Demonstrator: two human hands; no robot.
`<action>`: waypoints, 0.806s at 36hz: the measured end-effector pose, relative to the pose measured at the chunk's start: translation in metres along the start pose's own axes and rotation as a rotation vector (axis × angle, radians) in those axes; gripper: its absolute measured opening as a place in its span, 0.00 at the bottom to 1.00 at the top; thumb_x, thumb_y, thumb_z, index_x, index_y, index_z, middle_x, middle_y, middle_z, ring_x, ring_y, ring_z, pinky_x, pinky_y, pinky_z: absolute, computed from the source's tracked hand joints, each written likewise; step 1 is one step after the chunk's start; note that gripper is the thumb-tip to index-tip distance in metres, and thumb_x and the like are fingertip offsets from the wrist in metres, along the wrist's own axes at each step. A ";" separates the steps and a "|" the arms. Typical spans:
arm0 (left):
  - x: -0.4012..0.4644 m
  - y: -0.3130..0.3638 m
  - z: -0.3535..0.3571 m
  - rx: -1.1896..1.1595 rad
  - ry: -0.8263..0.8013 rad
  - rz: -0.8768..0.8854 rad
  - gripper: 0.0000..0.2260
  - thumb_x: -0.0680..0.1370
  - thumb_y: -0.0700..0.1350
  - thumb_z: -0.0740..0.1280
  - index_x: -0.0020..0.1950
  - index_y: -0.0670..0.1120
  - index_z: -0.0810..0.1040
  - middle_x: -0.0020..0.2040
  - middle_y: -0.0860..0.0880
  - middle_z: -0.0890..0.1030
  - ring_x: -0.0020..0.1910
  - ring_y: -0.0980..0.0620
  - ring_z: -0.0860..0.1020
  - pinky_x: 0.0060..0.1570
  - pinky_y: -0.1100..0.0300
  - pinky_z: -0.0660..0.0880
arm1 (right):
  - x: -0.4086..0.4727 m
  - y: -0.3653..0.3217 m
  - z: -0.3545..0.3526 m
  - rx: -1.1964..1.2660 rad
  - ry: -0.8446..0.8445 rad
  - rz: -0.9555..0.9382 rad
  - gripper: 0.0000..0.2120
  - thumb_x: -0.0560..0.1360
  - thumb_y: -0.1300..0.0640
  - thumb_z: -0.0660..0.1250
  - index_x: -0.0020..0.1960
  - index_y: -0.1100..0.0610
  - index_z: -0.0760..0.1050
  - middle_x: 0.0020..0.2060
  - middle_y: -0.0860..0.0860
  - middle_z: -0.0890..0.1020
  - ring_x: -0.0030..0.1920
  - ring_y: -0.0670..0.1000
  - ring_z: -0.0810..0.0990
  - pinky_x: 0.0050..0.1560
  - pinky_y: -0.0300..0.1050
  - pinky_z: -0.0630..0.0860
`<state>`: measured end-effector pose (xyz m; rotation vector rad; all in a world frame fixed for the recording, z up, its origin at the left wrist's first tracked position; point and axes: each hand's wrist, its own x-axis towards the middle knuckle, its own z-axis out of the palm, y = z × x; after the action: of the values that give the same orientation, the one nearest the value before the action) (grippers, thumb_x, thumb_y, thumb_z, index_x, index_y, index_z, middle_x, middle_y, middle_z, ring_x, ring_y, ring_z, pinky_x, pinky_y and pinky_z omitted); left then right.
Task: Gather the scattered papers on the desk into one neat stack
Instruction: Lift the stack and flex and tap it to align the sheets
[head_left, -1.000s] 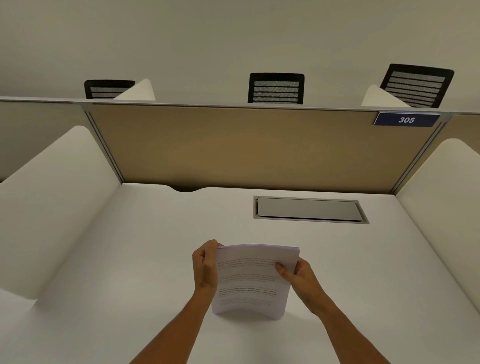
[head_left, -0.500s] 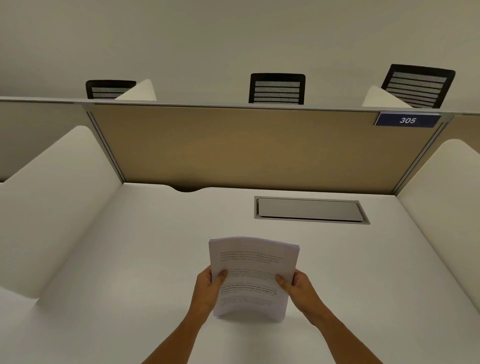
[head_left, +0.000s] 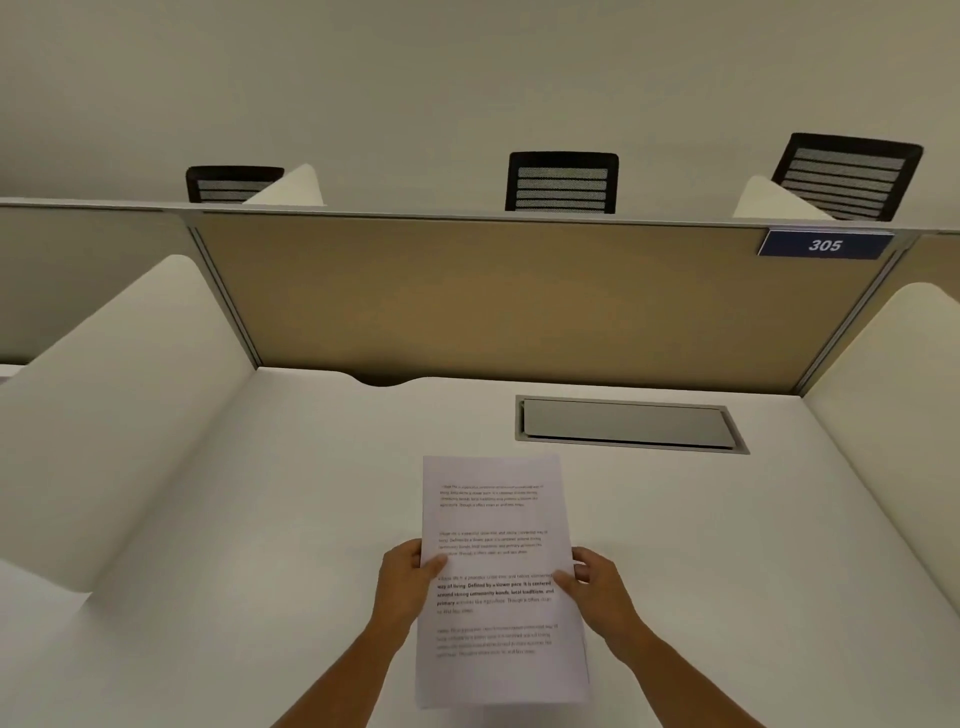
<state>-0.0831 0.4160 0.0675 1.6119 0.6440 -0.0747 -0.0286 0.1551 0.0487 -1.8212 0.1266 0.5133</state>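
Observation:
One stack of white printed papers (head_left: 498, 525) lies nearly flat over the white desk (head_left: 260, 519), long side running away from me, text facing up. My left hand (head_left: 405, 582) grips its left edge, thumb on the top sheet. My right hand (head_left: 597, 584) holds the right edge the same way, thumb on top and fingers underneath. The sheets look aligned; I see no loose papers elsewhere on the desk.
A grey metal cable hatch (head_left: 628, 423) is set into the desk behind the stack. A tan partition (head_left: 519, 301) with a blue "305" sign (head_left: 825, 244) closes the back. White side dividers (head_left: 104, 415) flank the desk. Black chairs (head_left: 562, 182) stand beyond.
The stack stood upright and bowed on its lower edge; now it is tipped down nearly flat. My left hand slid from the top corner to the mid left edge.

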 end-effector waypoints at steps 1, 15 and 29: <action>0.000 -0.002 -0.003 -0.013 0.020 -0.011 0.05 0.76 0.38 0.71 0.51 0.44 0.83 0.45 0.46 0.87 0.41 0.45 0.86 0.46 0.46 0.83 | -0.001 0.000 0.003 0.022 0.003 0.014 0.17 0.78 0.62 0.69 0.66 0.58 0.75 0.52 0.53 0.87 0.50 0.53 0.87 0.56 0.55 0.83; 0.002 -0.018 -0.051 -0.092 0.059 -0.100 0.10 0.79 0.41 0.67 0.60 0.45 0.78 0.53 0.44 0.85 0.50 0.44 0.84 0.56 0.43 0.80 | -0.002 -0.015 0.050 0.176 -0.074 0.037 0.24 0.78 0.66 0.68 0.72 0.54 0.72 0.54 0.52 0.86 0.49 0.50 0.87 0.50 0.44 0.84; 0.023 -0.019 -0.088 -0.073 0.103 -0.061 0.08 0.79 0.41 0.67 0.57 0.45 0.77 0.51 0.46 0.85 0.44 0.47 0.86 0.46 0.48 0.83 | 0.020 -0.044 0.099 0.243 -0.014 0.127 0.07 0.80 0.59 0.67 0.56 0.54 0.81 0.52 0.53 0.87 0.52 0.56 0.86 0.58 0.58 0.81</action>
<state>-0.0999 0.5062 0.0554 1.5329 0.7678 -0.0125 -0.0238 0.2647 0.0573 -1.5783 0.2843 0.5739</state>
